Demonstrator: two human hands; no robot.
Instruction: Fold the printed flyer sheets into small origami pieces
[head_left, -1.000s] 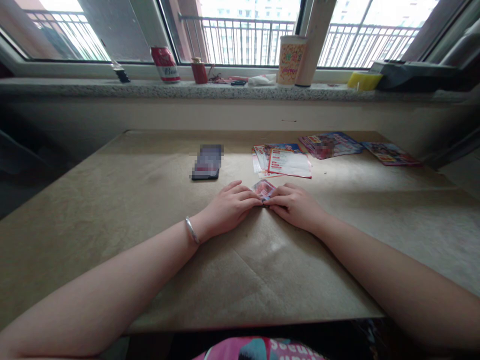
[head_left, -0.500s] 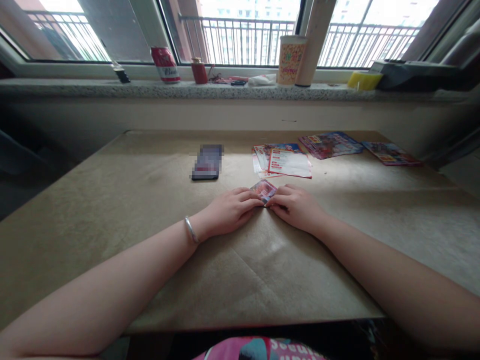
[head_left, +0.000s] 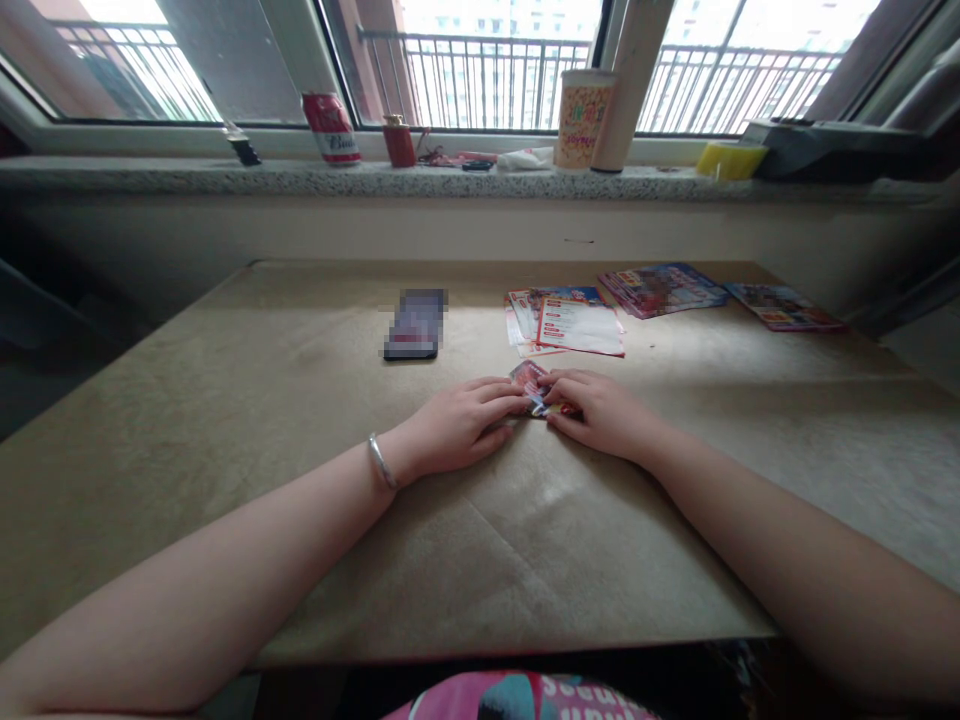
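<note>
left hand (head_left: 476, 422) lies palm-down, right hand (head_left: 596, 410) bends inward, both touching printed paper (head_left: 529, 373); whether either pinches, i cannot tell.

We count two hands, mid-frame: left hand (head_left: 474, 418), right hand (head_left: 600, 412). Folded paper (head_left: 530, 374) between: one, layers uncountable to us. Bracelet (head_left: 382, 461): one. Phone (head_left: 415, 325), left of centre: one. Loose sheets (head_left: 583, 327), right of centre: several overlapping, exact number hidden. Leaflet groups (head_left: 667, 290), farther right: two. Along top, we count one can (head_left: 331, 130), one paper cup (head_left: 583, 120).
</note>
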